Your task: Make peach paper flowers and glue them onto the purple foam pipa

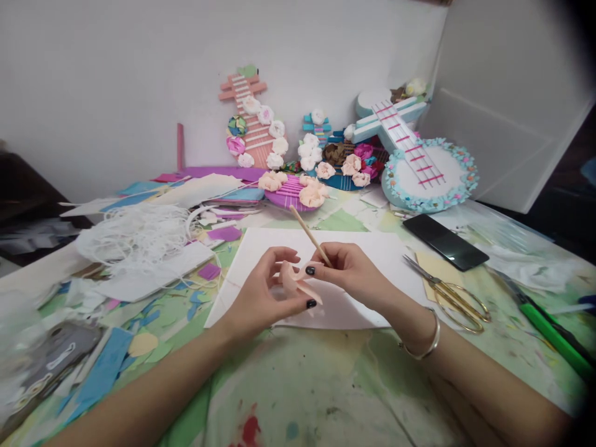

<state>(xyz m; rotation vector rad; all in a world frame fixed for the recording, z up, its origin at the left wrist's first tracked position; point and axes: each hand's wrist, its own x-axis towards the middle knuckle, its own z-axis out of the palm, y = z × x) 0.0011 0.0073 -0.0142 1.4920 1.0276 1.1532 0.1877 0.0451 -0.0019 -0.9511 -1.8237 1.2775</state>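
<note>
My left hand and my right hand meet over a white foam sheet at the middle of the table. Both pinch a small peach foam strip that curls between the fingertips. My right hand also grips a thin wooden stick, which slants up and away to the left. A silver bangle sits on my right wrist.
Gold scissors and a black phone lie to the right, with a green-handled cutter beyond them. A heap of white cord and foam scraps cover the left. Foam guitars with paper roses lean on the back wall.
</note>
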